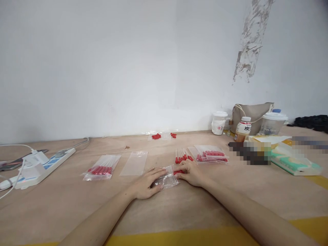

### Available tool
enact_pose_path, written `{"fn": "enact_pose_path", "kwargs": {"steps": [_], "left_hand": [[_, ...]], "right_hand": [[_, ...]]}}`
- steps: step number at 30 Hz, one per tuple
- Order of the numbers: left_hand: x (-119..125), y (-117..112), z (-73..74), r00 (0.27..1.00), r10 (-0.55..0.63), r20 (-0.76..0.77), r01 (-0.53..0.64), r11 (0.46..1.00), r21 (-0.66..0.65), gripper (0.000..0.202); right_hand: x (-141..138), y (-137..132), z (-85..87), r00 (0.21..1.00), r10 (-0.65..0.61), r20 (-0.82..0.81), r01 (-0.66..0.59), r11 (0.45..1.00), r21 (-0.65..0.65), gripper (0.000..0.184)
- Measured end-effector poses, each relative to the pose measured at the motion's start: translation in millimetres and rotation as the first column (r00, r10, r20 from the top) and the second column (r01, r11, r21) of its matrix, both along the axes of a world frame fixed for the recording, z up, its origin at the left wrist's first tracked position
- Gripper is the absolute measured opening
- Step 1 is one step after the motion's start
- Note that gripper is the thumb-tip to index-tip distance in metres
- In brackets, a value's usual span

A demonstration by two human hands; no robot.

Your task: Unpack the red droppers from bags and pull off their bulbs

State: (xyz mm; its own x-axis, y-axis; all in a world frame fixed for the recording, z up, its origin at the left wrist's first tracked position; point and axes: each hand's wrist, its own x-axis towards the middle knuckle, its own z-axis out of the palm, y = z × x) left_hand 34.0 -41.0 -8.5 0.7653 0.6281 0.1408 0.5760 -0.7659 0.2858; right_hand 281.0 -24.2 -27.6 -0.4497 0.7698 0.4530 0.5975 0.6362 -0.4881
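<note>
My left hand (pixel 148 182) lies palm down, fingers stretched over a clear zip bag (pixel 170 181) and thumb apart at its near edge. At the bag's right end, my right hand (pixel 191 173) has its fingers closed on red-tipped sticks (pixel 176 170); these are partly hidden by the fingers. Just beyond that hand, several more loose white sticks with red tips (pixel 182 157) lie side by side. A stack of filled bags (pixel 211 155) sits to their right. To the left of my left hand are a flat bag without sticks (pixel 134 164) and a filled bag (pixel 101 168).
Small red caps (pixel 156 136) lie on clear plastic by the wall. At left stands a power strip (pixel 48 167) with cables. Cups (pixel 219 123), a bottle (pixel 243 129), a grey bag (pixel 252 114) and a tissue pack (pixel 294 159) occupy the right. Yellow tape (pixel 179 235) runs along the near side.
</note>
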Motion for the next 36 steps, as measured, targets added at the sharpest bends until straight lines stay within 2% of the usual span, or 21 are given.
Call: {"fn": "enact_pose_path", "kwargs": {"steps": [1,3,5,7,10,14,19,22,24,26,28,31,33,35,36], "left_hand": [[0,0,-0.1,1.0,0.0,-0.002,0.0,1.0,-0.001,0.052],[0,0,0.1,1.0,0.0,-0.009,0.0,1.0,-0.012,0.051],[-1,0,0.9,1.0,0.004,-0.017,-0.005,1.0,-0.03,0.051],[-1,0,1.6,1.0,0.012,-0.017,-0.013,0.999,-0.045,0.051],[-1,0,2.1,0.999,0.026,-0.023,-0.027,0.999,-0.045,0.051],[-2,0,2.8,0.998,0.035,-0.044,-0.036,0.998,-0.043,0.052],[-2,0,4.3,0.999,0.039,-0.037,-0.041,0.998,-0.049,0.052],[-3,-1,4.4,0.998,0.047,-0.044,-0.05,0.997,-0.059,0.053],[-5,-1,5.1,0.997,0.057,-0.056,-0.061,0.996,-0.064,0.054],[-6,-2,7.1,0.995,0.07,-0.068,-0.074,0.995,-0.067,0.055],[-5,-3,10.2,0.994,0.097,-0.059,-0.1,0.993,-0.055,0.055],[0,-1,13.7,0.986,0.16,0.039,-0.159,0.987,-0.02,0.039],[4,3,13.1,0.959,0.247,0.137,-0.25,0.968,0.003,0.033],[6,9,10.5,0.914,0.36,0.19,-0.368,0.93,0.007,0.026],[6,12,8.8,0.892,0.408,0.195,-0.417,0.909,0.004,0.022]], "right_hand": [[-2,-1,-0.4,0.999,-0.026,0.018,0.026,1.0,0.003,0.02],[-2,-2,-1.5,0.998,-0.049,-0.025,0.047,0.996,-0.078,0.027],[1,-3,-2.2,0.991,-0.025,-0.135,-0.006,0.975,-0.222,0.031],[5,-4,-1.8,0.971,0.012,-0.238,-0.088,0.945,-0.315,0.026],[10,-7,0.3,0.956,0.046,-0.29,-0.137,0.943,-0.303,0.021],[11,-7,0.3,0.971,0.076,-0.226,-0.135,0.957,-0.257,0.023],[14,-5,0.1,0.956,0.059,-0.288,-0.155,0.934,-0.322,0.024],[30,-2,9.3,0.935,0.043,-0.351,-0.189,0.899,-0.394,0.03],[48,1,19.8,0.922,0.057,-0.383,-0.247,0.849,-0.468,0.033],[68,5,32.3,0.904,-0.021,-0.427,-0.202,0.859,-0.47,0.036],[83,9,44.7,0.867,-0.132,-0.481,-0.113,0.888,-0.447,0.039],[84,19,58.0,0.821,-0.255,-0.511,0.082,0.938,-0.337,0.039],[69,26,59.1,0.835,-0.248,-0.492,0.208,0.969,-0.135,0.033],[48,33,52.8,0.887,-0.224,-0.404,0.295,0.947,0.123,0.024],[36,36,47.3,0.923,-0.211,-0.323,0.291,0.93,0.224,0.02]]}}
